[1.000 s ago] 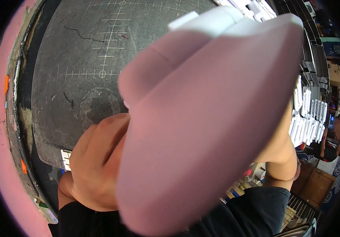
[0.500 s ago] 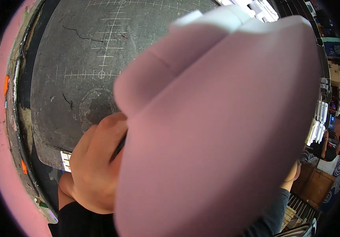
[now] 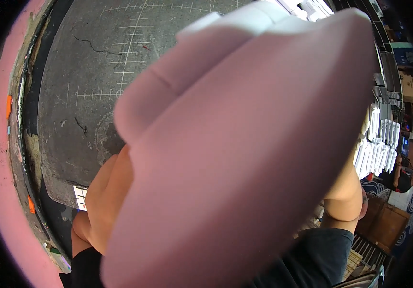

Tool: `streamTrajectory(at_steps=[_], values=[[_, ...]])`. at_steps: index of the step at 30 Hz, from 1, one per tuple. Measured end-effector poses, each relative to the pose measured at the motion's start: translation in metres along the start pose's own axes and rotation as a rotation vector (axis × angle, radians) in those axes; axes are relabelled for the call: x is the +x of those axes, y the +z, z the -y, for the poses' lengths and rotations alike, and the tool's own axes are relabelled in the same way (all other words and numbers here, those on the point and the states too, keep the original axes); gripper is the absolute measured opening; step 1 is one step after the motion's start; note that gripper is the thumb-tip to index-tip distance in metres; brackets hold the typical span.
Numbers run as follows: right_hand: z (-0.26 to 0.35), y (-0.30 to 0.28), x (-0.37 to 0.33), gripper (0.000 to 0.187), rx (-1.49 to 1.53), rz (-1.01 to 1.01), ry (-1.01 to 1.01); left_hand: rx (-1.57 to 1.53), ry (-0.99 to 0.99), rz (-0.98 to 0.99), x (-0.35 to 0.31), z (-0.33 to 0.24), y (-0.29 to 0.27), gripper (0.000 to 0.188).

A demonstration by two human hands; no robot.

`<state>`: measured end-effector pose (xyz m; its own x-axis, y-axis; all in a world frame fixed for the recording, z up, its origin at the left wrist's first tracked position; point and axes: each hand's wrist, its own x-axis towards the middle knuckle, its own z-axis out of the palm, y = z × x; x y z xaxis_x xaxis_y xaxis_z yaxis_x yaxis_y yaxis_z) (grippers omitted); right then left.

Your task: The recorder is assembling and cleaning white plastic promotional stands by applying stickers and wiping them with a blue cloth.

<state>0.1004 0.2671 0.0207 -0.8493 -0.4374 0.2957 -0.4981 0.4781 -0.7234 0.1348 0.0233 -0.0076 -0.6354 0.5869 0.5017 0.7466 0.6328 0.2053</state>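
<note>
A large, smooth, pale pinkish moulded piece (image 3: pixel 245 158) fills the middle of the view, close up and out of focus. Its long edge slants from lower left to upper right, and a stepped lip runs along the upper side. Partly behind its left edge is my left hand (image 3: pixel 108 192), the back of it showing with the knuckles bent, looking closed. What its fingers hold is hidden. On the right my bare arm (image 3: pixel 344 197) comes out from a dark sleeve and passes behind the piece. My right hand is hidden there.
A worn dark grey mat (image 3: pixel 86 62) with white ruled marks lies on the left, a loose black thread (image 3: pixel 96 49) on it. White plastic parts (image 3: pixel 377 153) stand in rows at the right. Beyond are a brown wooden box (image 3: pixel 384 223) and another person (image 3: pixel 401 177).
The pinkish piece has shifted left and slightly up, covering more of my left hand. More of my right arm and of the white parts now shows.
</note>
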Motion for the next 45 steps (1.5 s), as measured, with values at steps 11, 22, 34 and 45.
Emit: streamTrajectory(at_steps=[11, 22, 34, 45], values=[[0.000, -0.002, 0.003, 0.009, -0.046, 0.038, 0.008, 0.013, -0.025, 0.198, -0.001, 0.000, -0.006, 0.055], [0.001, -0.010, 0.003, 0.006, -0.074, 0.134, 0.020, 0.032, 0.004, 0.145, -0.004, 0.000, -0.006, 0.054], [0.000, -0.011, 0.004, 0.007, -0.059, 0.140, 0.008, 0.018, -0.058, 0.202, -0.004, -0.002, -0.007, 0.054], [0.001, -0.012, 0.003, 0.006, -0.042, 0.138, 0.032, 0.031, -0.021, 0.134, -0.004, -0.003, -0.004, 0.053]])
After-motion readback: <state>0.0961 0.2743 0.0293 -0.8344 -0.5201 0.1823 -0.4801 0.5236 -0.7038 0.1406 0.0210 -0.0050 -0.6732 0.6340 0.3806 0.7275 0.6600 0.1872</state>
